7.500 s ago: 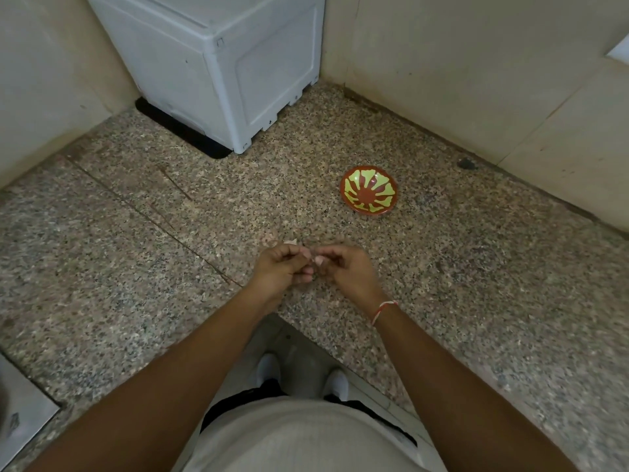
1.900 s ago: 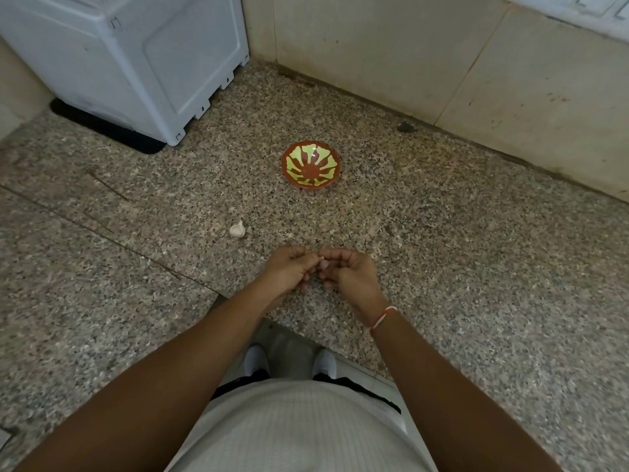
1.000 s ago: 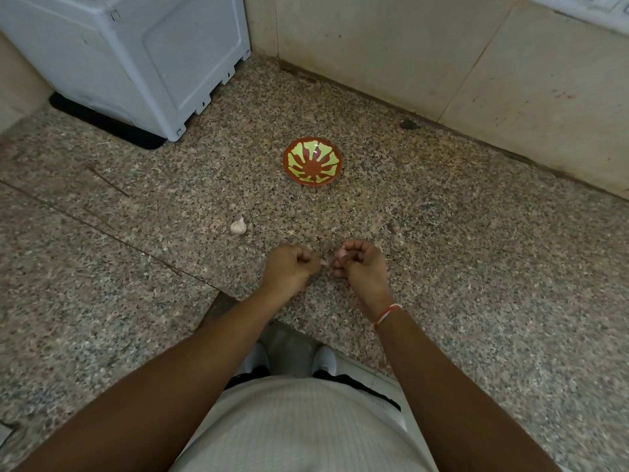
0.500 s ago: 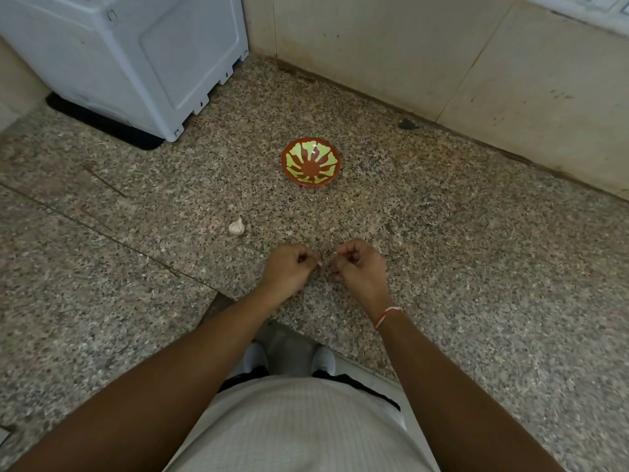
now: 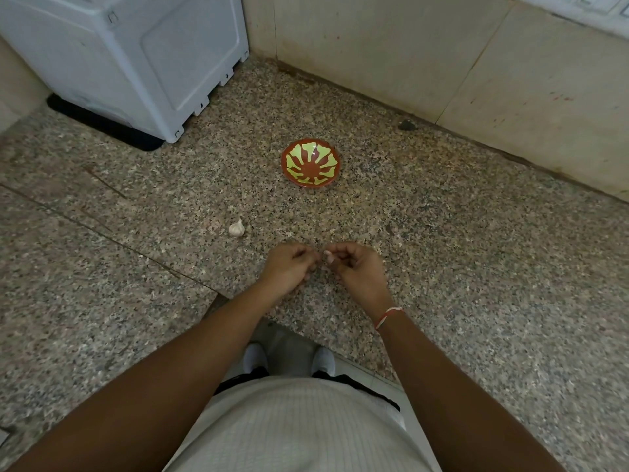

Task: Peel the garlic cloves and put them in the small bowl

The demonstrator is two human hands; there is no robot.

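The small red bowl [image 5: 310, 163] with a yellow-green pattern stands on the speckled granite counter [image 5: 459, 250], and I see nothing in it. A whitish garlic piece [image 5: 236, 228] lies on the counter, left of and nearer than the bowl. Below the bowl, my two hands hover close together over the counter, fingers curled. My right hand [image 5: 354, 267] pinches a small pale garlic clove [image 5: 328, 253] at its fingertips. My left hand [image 5: 289, 265] has its thumb and fingers pinched together, apparently on a scrap of garlic skin too small to make out.
A white appliance [image 5: 136, 56] stands at the back left on a black mat. Beige tiled walls [image 5: 408, 52] close off the back and right. A small dark lump [image 5: 406, 125] lies by the wall. The counter's front edge [image 5: 238, 301] is just under my wrists.
My hands were joined on the clove; over the last second they have drawn a little apart. The bowl and the loose garlic piece have not moved.
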